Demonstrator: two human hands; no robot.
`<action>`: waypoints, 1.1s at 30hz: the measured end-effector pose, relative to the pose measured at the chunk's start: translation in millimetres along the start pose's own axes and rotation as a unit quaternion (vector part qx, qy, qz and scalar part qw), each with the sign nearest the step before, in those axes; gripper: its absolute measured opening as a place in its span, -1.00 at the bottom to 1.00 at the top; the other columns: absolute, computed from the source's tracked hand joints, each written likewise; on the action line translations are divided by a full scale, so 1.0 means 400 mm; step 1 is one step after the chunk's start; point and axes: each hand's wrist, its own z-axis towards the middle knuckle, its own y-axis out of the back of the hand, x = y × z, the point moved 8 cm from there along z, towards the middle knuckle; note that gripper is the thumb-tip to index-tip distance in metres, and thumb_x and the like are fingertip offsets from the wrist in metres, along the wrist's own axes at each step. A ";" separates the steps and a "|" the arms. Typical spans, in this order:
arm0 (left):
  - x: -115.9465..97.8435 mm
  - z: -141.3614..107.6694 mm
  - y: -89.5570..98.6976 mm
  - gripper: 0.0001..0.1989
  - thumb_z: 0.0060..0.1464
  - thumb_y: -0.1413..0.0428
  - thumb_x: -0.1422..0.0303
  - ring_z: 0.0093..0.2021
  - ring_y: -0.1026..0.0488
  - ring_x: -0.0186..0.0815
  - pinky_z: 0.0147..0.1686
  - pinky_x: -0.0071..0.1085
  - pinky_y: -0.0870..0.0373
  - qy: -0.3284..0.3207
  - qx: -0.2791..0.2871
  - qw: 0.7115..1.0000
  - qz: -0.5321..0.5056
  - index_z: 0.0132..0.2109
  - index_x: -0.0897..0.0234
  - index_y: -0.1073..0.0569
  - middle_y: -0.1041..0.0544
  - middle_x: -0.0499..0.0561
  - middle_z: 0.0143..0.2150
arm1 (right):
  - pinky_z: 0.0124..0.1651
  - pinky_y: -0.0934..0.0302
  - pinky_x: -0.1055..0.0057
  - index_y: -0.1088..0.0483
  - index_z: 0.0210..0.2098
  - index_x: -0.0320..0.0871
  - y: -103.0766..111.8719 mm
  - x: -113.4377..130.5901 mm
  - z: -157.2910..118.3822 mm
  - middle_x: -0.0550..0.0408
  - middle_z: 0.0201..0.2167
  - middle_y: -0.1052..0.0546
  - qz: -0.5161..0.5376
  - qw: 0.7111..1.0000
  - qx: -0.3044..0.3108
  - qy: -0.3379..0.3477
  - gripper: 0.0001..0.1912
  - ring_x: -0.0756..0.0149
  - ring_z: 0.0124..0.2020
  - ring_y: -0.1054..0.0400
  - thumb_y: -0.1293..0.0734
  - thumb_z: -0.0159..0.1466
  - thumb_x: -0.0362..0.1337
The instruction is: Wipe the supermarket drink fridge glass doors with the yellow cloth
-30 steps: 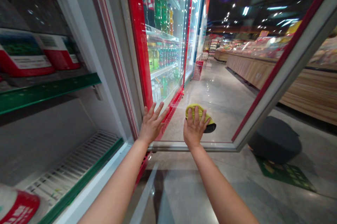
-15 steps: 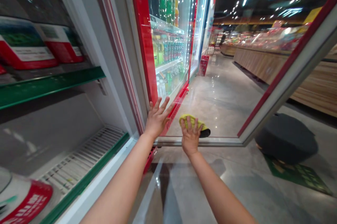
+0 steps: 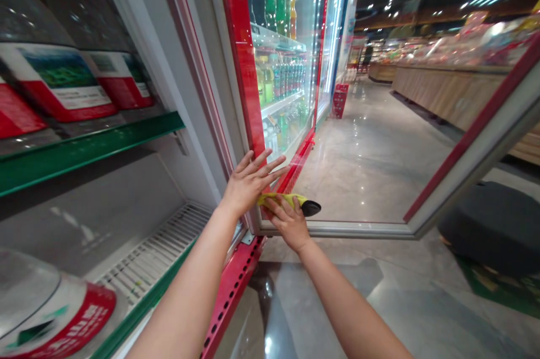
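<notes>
A glass door with a grey metal frame (image 3: pixel 363 229) stands swung open beside a fridge. My right hand (image 3: pixel 290 219) presses a yellow cloth (image 3: pixel 295 199) flat on the glass, low down near the hinge side; a dark patch shows at the cloth's right end. Its fingers are spread over the cloth. Just up and to the left, my left hand (image 3: pixel 250 183) is held with fingers spread against or close to the glass by the hinge-side frame, with nothing in it.
Large bottles with red labels (image 3: pixel 67 86) stand on the green-edged shelf (image 3: pixel 97 142) at left; another bottle (image 3: pixel 54 305) lies below. Drinks fridges (image 3: pixel 278 66) show through the glass. A dark rounded object (image 3: pixel 493 229) is on the floor at right.
My right hand has slid the cloth left along the glass toward the hinge side, close to my left hand. My left hand has shifted slightly left. The view has turned a little left.
</notes>
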 end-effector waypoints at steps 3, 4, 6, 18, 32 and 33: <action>0.003 0.000 0.001 -0.37 0.31 0.04 0.52 0.50 0.04 -0.39 0.51 -0.19 0.20 0.001 -0.008 1.000 0.020 0.41 -0.12 -0.18 -0.31 -0.24 0.40 | 0.51 0.15 0.16 -0.44 0.17 0.09 -0.031 0.043 -0.062 0.27 0.25 -0.48 0.018 0.996 0.039 0.080 -0.65 0.35 0.35 -0.20 -0.23 0.46 -0.33; 0.004 -0.001 0.000 -0.36 0.31 0.04 0.51 0.49 0.03 -0.41 0.50 -0.22 0.19 0.005 -0.008 1.000 0.021 0.43 -0.11 -0.15 -0.32 -0.24 0.39 | 0.51 0.12 0.20 -0.44 0.16 0.10 -0.037 0.048 -0.078 0.29 0.24 -0.48 0.022 0.994 0.048 0.091 -0.64 0.37 0.35 -0.21 -0.23 0.46 -0.35; 0.007 -0.004 -0.002 -0.33 0.29 0.00 0.50 0.48 0.00 -0.44 0.50 -0.27 0.16 0.015 -0.004 1.000 0.015 0.45 -0.07 -0.11 -0.33 -0.22 0.38 | 0.50 0.11 0.18 -0.42 0.18 0.14 -0.042 0.045 -0.084 0.32 0.26 -0.47 0.024 0.995 0.056 0.077 -0.62 0.37 0.37 -0.18 -0.23 0.46 -0.35; 0.038 -0.030 0.006 -0.38 0.24 -0.15 0.43 0.49 0.00 -0.37 0.50 -0.25 0.26 0.078 -0.044 0.996 0.015 0.37 -0.14 -0.26 -0.30 -0.17 0.40 | 0.49 0.04 0.00 -0.49 0.09 0.14 -0.009 0.082 -0.006 0.26 0.22 -0.50 0.076 0.996 0.014 0.034 -0.68 0.24 0.36 -0.21 -0.27 0.44 -0.33; 0.034 -0.042 -0.005 -0.36 0.24 -0.16 0.36 0.51 0.04 -0.27 0.50 -0.09 0.27 0.090 -0.032 0.995 -0.001 0.40 -0.14 -0.21 -0.25 -0.13 0.43 | 0.45 -0.03 0.23 -0.36 0.26 0.03 0.048 0.006 -0.170 0.20 0.33 -0.39 0.029 0.985 0.096 0.144 -0.51 0.36 0.37 -0.19 -0.21 0.41 -0.46; 0.034 -0.042 -0.006 -0.36 0.24 -0.17 0.36 0.51 0.04 -0.26 0.50 -0.08 0.28 0.089 -0.033 0.996 0.003 0.39 -0.14 -0.21 -0.25 -0.13 0.43 | 0.49 0.07 0.24 -0.34 0.27 0.08 0.076 -0.019 -0.175 0.24 0.33 -0.39 0.009 0.987 0.088 0.134 -0.48 0.39 0.38 -0.18 -0.20 0.41 -0.48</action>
